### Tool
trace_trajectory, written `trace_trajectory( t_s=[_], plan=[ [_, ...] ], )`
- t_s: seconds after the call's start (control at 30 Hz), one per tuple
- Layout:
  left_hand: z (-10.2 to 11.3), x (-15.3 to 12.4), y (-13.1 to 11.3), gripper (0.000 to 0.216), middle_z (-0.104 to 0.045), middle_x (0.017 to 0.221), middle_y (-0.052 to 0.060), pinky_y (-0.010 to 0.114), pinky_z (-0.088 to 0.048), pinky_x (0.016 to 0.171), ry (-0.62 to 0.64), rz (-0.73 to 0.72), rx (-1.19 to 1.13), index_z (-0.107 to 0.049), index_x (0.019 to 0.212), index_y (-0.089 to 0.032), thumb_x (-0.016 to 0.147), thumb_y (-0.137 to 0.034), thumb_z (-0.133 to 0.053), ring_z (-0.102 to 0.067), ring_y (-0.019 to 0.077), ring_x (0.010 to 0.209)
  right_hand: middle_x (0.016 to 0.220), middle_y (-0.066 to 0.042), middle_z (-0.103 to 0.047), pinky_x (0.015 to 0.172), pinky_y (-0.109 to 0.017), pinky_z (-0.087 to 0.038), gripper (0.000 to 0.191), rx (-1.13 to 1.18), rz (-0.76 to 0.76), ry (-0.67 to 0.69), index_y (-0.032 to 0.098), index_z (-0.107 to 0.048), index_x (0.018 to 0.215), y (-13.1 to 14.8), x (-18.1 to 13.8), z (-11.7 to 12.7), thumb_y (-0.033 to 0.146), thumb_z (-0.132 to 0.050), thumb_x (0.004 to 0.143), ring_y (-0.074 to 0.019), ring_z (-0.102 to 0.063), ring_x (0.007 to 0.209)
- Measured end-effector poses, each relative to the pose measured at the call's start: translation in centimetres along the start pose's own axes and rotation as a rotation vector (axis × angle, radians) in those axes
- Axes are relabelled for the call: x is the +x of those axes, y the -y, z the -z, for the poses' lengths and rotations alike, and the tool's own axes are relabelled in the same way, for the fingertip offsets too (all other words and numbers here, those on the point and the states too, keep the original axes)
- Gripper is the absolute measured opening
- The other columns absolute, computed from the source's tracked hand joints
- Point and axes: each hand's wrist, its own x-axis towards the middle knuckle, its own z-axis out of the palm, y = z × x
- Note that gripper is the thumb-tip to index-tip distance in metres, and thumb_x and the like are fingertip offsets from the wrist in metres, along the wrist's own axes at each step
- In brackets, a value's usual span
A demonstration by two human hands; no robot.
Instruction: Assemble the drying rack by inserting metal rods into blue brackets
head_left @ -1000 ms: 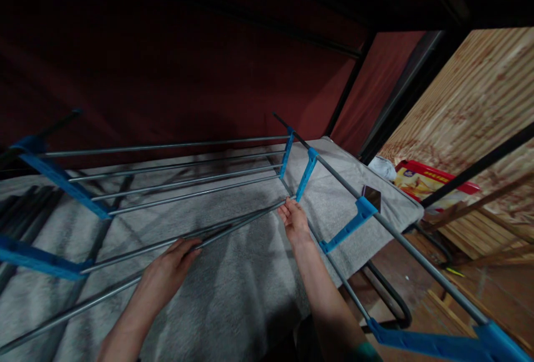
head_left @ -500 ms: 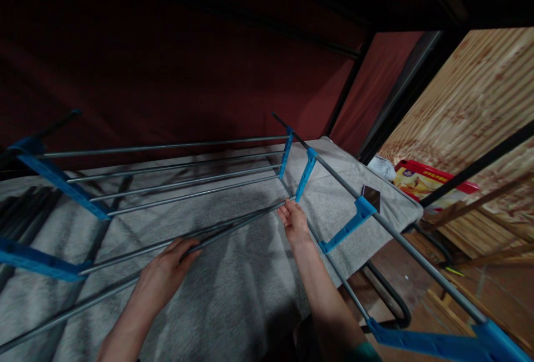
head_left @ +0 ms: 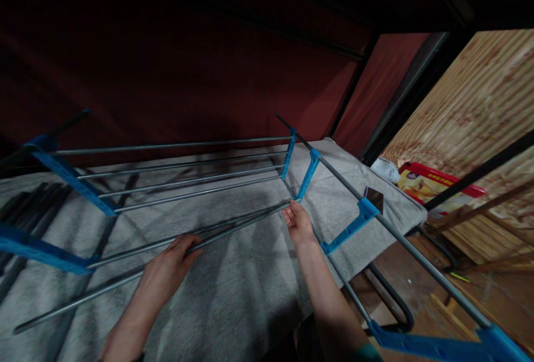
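A long grey metal rod (head_left: pixel 81 299) slants over the blanket, its near end loose at the lower left. My left hand (head_left: pixel 167 270) is closed around its middle. At its far end, the fingers of my right hand (head_left: pixel 298 224) pinch it close to the foot of a blue plastic bracket (head_left: pixel 307 175). Just behind runs another rod (head_left: pixel 133 252), one end meeting a blue bracket (head_left: pixel 45 251) on the left. Whether the held rod's tip touches the right bracket is hidden by my fingers.
Several rods (head_left: pixel 200 144) span the rear brackets. A long side pole (head_left: pixel 421 256) carries more blue brackets on the right. Dark tubes (head_left: pixel 31 212) lie at left on the grey blanket (head_left: pixel 233 301). A phone (head_left: pixel 374 199) and a red-yellow package (head_left: pixel 434 184) sit to the right.
The view has shifted slightly, and the rod's near end has come into sight at the lower left. Both hands keep their hold, the rod's far end staying by the bracket.
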Motion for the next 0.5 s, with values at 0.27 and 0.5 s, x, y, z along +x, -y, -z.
trace_trajectory(
  t_s=[0.27,0.5],
  plan=[
    [0.4,-0.2,-2.2,0.041,-0.066,0.115,0.008,0.037,-0.05,0.08,0.061,0.026,0.13,-0.062,0.111,-0.022,0.095,-0.043,-0.031,-0.065,0.0267,0.099,0.072,0.001,-0.073,0.066,-0.023,-0.059,0.011,-0.093,-0.103,0.085,0.02,-0.061,0.073,-0.8,-0.7,-0.2,0.014,-0.069,0.08,-0.0111,-0.068,0.066],
    [0.3,-0.4,-3.1,0.036,-0.066,0.116,0.009,0.04,-0.047,0.088,0.005,-0.028,0.146,-0.062,0.118,-0.022,0.098,-0.036,-0.036,-0.063,0.0274,0.101,0.074,-0.003,-0.074,0.072,-0.028,-0.062,0.008,-0.181,-0.248,0.275,0.017,-0.065,0.075,-2.9,-2.5,-1.0,0.012,-0.071,0.076,-0.0155,-0.071,0.073]
  ],
)
